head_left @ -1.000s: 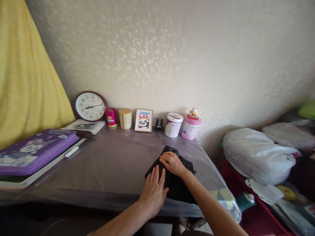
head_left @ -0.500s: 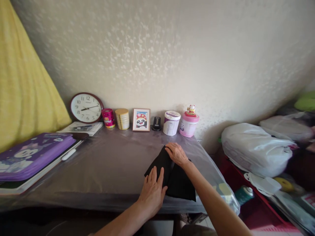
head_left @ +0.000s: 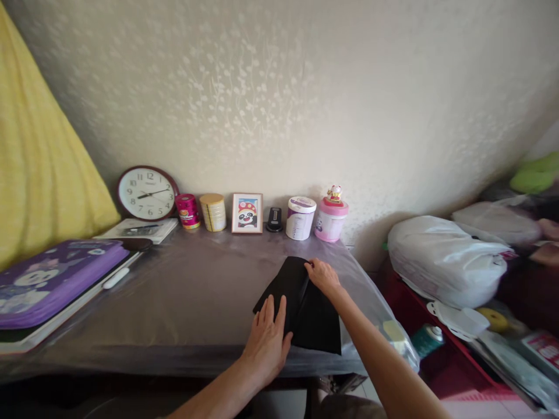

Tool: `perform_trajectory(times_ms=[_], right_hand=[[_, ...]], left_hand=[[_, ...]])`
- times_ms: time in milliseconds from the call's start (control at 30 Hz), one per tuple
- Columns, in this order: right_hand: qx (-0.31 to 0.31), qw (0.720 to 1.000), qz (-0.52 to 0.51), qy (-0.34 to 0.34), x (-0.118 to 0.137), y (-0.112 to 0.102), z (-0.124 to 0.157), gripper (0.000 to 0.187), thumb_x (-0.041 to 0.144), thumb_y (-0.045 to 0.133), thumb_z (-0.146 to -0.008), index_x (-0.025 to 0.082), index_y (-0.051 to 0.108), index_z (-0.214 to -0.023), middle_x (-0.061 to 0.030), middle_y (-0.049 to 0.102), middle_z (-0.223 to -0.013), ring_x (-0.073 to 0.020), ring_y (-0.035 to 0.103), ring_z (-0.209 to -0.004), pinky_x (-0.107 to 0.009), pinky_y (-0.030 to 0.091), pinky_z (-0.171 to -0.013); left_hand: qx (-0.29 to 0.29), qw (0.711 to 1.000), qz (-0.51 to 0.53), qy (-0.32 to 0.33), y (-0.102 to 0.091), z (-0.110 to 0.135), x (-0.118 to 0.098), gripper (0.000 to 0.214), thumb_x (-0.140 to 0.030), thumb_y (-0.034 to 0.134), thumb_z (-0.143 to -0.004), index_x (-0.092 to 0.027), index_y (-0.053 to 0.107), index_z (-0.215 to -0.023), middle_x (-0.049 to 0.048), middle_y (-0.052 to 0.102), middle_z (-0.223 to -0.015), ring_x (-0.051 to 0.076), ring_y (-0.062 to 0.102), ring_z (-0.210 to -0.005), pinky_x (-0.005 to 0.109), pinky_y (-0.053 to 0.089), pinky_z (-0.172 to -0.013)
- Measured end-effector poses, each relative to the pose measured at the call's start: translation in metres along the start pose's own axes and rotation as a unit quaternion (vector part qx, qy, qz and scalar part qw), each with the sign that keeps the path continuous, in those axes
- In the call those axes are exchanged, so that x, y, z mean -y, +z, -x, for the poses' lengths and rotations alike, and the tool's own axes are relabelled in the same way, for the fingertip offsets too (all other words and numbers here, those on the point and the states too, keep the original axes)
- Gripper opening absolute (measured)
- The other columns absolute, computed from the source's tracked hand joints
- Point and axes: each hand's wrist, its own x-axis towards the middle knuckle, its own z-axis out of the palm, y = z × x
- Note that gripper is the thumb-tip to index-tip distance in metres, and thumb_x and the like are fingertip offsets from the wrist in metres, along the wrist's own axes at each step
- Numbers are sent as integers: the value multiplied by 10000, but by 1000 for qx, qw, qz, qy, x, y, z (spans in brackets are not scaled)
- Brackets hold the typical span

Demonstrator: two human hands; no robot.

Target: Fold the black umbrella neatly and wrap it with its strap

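Note:
A piece of black folded cloth (head_left: 317, 317) lies near the front right of the table, with a fold or slit running down its middle. My left hand (head_left: 267, 340) rests flat on its left part, fingers stretched out and the thumb a little apart. At the cloth's far edge, my right hand (head_left: 324, 274) has its thumb and fingers closed on the fabric beside the fold. Part of the cloth's right side is hidden under my right hand and wrist.
Along the wall stand a clock (head_left: 147, 193), a pink can (head_left: 187, 211), a yellow-lidded tub (head_left: 213, 213), a panda picture frame (head_left: 247, 224), a purple-white tub (head_left: 301, 219) and a pink-lidded tub (head_left: 331, 221). A purple case (head_left: 65, 279) lies left. Right of the table (head_left: 187, 302) is a red crate (head_left: 463, 372).
My right hand has shifted from lying over the cloth's top to pinching its far edge near the fold. My left hand stays flat on the cloth. The view has shifted slightly.

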Motion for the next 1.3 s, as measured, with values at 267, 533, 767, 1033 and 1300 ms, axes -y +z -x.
perform_trajectory(times_ms=[267, 533, 767, 1033, 1300], right_hand=[[-4, 995, -89, -43, 8, 18, -4, 360, 351, 471, -869, 148, 561, -1152, -104, 653, -1091, -216, 594, -1027, -292, 411, -861], [-52, 995, -79, 39, -16, -6, -5, 318, 342, 424, -870, 183, 597, -1085, -106, 647, -1085, -227, 581, -1025, -310, 411, -838], [68, 991, -63, 95, -40, -21, 11, 386, 419, 383, -866, 147, 651, -926, -116, 695, -824, -229, 641, -862, -290, 444, -719], [146, 983, -41, 101, -41, -15, 20, 452, 466, 395, -857, 109, 649, -747, -140, 664, -650, -246, 663, -639, -349, 502, -637], [183, 946, -239, 124, -37, -14, 17, 164, 288, 574, -755, 124, 575, -754, -7, 573, -555, -128, 557, -445, -244, 486, -400]], left_hand=[[-51, 997, -55, -14, 7, -2, 0, 609, -227, 417, -813, -127, 267, -1394, 230, 335, -1407, 339, 390, -1256, 481, 381, -958], [-66, 993, -102, -6, 0, 0, 0, 586, -297, 419, -844, -115, 291, -1387, 227, 396, -1371, 322, 445, -1214, 458, 405, -935], [-40, 993, -109, 0, -12, -1, 3, 572, -388, 390, -886, -137, 300, -1392, 222, 451, -1330, 314, 486, -1176, 438, 412, -928], [-9, 996, -84, -4, -21, -2, 4, 559, -417, 339, -908, -152, 289, -1398, 217, 390, -1382, 297, 466, -1205, 416, 405, -949], [11, 999, -40, 6, -29, -4, 5, 544, -407, 287, -916, -139, 300, -1389, 112, 223, -1488, 260, 432, -1235, 377, 414, -958]])
